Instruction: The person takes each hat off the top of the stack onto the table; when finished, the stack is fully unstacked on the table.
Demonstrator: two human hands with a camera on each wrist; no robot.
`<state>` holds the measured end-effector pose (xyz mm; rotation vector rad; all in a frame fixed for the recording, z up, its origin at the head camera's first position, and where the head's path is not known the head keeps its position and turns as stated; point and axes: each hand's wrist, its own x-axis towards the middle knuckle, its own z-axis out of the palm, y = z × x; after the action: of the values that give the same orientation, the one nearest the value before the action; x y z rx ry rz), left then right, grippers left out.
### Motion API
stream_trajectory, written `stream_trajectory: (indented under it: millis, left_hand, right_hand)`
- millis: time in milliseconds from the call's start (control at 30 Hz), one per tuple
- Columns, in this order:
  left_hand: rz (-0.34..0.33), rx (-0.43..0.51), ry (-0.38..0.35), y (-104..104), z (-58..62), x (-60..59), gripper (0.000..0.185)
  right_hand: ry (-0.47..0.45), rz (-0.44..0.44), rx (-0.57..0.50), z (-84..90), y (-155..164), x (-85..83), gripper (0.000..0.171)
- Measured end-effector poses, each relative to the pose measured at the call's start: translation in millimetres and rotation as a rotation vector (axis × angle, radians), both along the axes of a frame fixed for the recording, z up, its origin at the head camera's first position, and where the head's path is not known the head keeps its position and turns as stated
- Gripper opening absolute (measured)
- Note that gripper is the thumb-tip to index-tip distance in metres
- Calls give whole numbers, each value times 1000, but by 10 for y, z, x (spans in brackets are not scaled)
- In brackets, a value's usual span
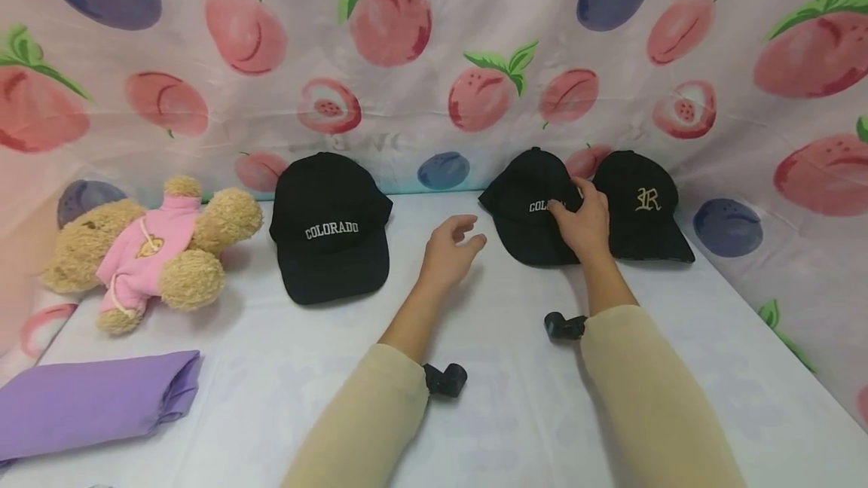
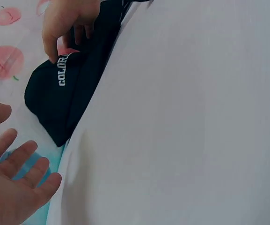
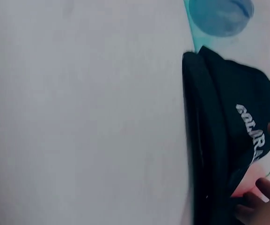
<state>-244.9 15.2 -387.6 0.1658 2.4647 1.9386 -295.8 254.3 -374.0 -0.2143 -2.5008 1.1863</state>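
Head view: the right hand (image 1: 585, 223) gripped the crown of the middle black fabric cap lettered COLORADO (image 1: 525, 209), right of frame centre on the white tabletop (image 1: 515, 413), touching a black cap with a gold letter R (image 1: 640, 205). The left hand (image 1: 449, 251) hovered spread, holding nothing.

Left wrist view: the left hand's fingers (image 2: 18, 157) lay straight at lower left; the cap (image 2: 60, 101) sat upper left.

Right wrist view: fingertips (image 3: 268, 187) curled on the cap (image 3: 237, 140) at right edge.

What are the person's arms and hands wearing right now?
Both forearms wear snug beige fabric sleeves: left sleeve, right sleeve. Each sleeve ends short of the wrist. A small black cylindrical camera sits at each cuff: left camera, right camera. The left hand and right hand are bare.
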Motion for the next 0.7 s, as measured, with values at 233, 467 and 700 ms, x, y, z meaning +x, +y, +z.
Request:
stream_trajectory:
  millis: [233,467,700]
  left_hand:
    - [24,22,30,-164,80,2,42]
    - [41,39,56,-311,191,28,44]
    - [70,69,72,-412,208,62,43]
  right_hand:
    - [54,-45,-48,62,-152,24,59]
    - [149,19,-78,153,-362,71,56]
    - [173,75,-96,233,-542,123,56]
